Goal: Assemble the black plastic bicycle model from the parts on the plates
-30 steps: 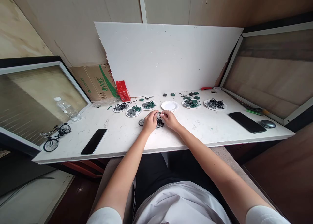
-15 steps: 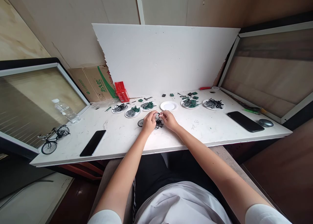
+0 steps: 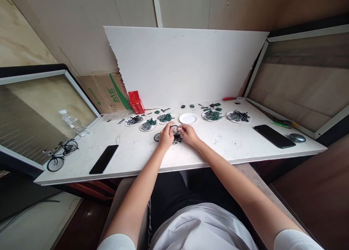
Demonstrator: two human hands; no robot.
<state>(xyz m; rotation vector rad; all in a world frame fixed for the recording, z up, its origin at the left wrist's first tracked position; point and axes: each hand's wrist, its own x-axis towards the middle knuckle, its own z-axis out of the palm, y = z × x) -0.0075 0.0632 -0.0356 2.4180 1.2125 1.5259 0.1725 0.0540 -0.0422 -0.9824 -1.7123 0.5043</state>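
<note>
Both hands meet over the middle of the white table, with a small spoked wheel between them. My left hand pinches the wheel's left side, and the fingers of my right hand close on its right edge. Just beneath the fingers is a black model bicycle, partly covered by my left hand. Its other wheel sticks out to the left of that hand. Whether the held wheel is joined to the bicycle I cannot tell.
Behind the hands stand paper plates of small black and green parts, among them a parts plate, and a bare plate. A finished-looking model bicycle, a bottle and a phone are left; another phone and a mouse right.
The view shifts very slightly. My hands stay in place, and a little more of the wheel's dark rim shows between the fingers.
</note>
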